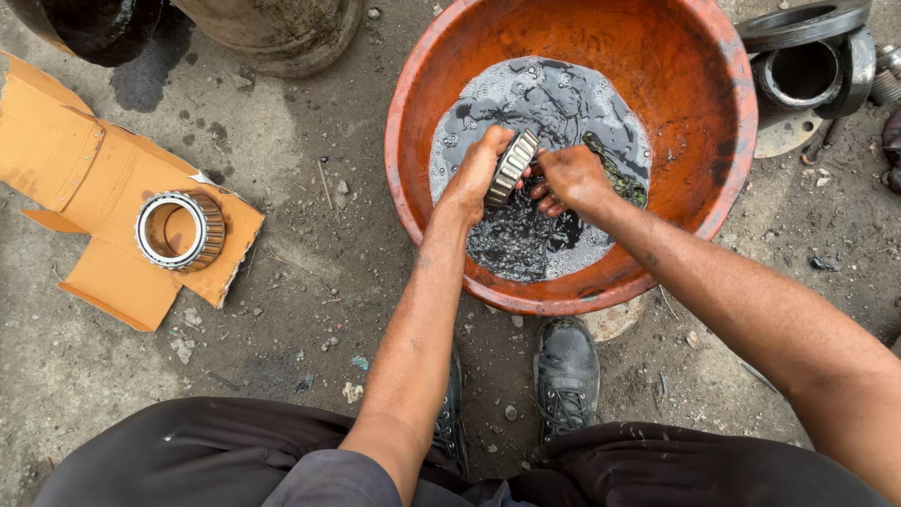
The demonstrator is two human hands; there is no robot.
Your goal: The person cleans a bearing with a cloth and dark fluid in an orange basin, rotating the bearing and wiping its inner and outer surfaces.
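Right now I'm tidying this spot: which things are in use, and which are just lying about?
In use:
left hand
right hand
bearing
orange basin
dark liquid

Lying about:
second bearing
cardboard
metal rings

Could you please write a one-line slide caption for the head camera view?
Two hands, left and right, hold a roller bearing over dark liquid in an orange basin; a second bearing rests on cardboard.
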